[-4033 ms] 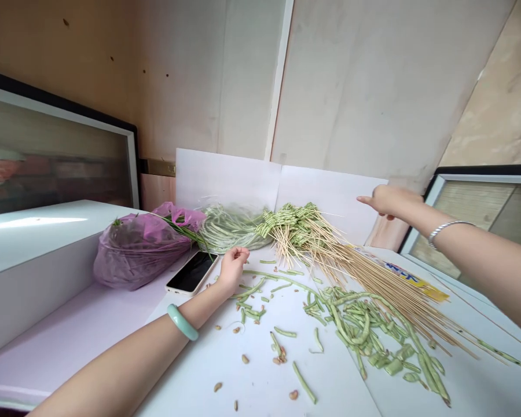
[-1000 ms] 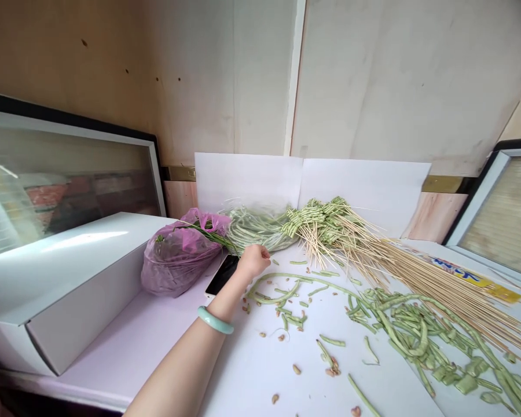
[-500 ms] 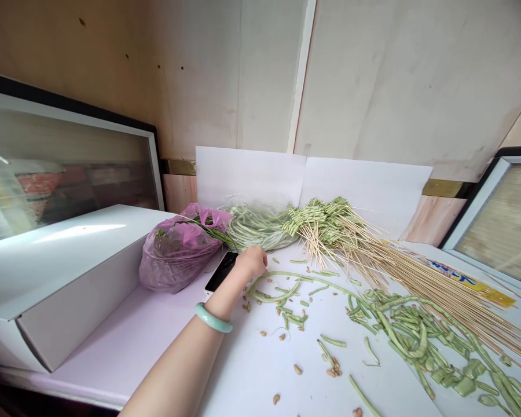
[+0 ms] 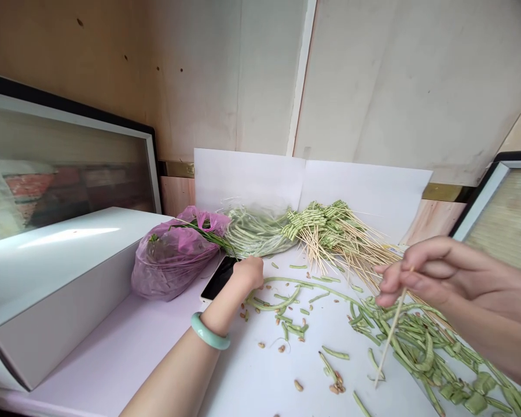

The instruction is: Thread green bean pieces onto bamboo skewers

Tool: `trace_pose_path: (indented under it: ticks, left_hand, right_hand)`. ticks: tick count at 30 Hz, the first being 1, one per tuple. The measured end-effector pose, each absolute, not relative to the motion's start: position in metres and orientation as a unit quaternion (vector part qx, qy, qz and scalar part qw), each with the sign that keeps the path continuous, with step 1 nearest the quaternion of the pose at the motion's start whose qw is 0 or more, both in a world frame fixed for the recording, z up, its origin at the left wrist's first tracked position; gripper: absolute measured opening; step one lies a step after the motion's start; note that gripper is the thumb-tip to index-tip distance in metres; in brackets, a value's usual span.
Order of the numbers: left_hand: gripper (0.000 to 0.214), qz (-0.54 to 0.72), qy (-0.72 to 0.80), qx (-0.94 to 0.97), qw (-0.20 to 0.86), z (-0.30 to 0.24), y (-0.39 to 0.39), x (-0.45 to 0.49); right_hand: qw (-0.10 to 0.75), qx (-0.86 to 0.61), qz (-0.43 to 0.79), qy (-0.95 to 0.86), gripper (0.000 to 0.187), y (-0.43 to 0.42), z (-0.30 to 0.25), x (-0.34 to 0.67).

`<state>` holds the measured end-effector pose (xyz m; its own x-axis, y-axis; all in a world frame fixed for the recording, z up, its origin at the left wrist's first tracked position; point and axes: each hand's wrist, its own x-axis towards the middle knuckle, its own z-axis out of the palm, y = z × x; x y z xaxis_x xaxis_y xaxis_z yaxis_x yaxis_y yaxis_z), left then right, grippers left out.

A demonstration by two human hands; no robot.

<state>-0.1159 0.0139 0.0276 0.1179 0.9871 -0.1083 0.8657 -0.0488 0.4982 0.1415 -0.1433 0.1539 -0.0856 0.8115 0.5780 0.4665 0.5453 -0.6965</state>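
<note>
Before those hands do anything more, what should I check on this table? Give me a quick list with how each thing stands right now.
1. Thin stick held in the right hand: ok, pinched at its upper part, lower end pointing down.
2. Left hand gripping the long bean: cannot tell; the bean runs up to it, but its fingers are hidden.
3. Phone well away from the hands: not ok, it lies right beside the left hand.
4. Bean-laden sticks gathered together: ok, heaped at the back.
5. White surface free of scraps: not ok, bean pieces and seeds are scattered about.
</note>
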Motion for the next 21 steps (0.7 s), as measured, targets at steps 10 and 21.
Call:
trace_pose_path:
  ticks: [10,21]
  left_hand:
    - [0.032,0.275,0.629,0.691,0.225,0.031,0.008,-0.109]
    - [0.032,0.547,0.487,0.565,0.38,0.04,0.024,-0.101]
  right_hand:
    - [0.446,-0.394,0.304,-0.744,0.025,-0.116,0.118,0.148]
    - [0.072,-0.496,0.038,-0.864,0.016,-0.095,0.071,0.147]
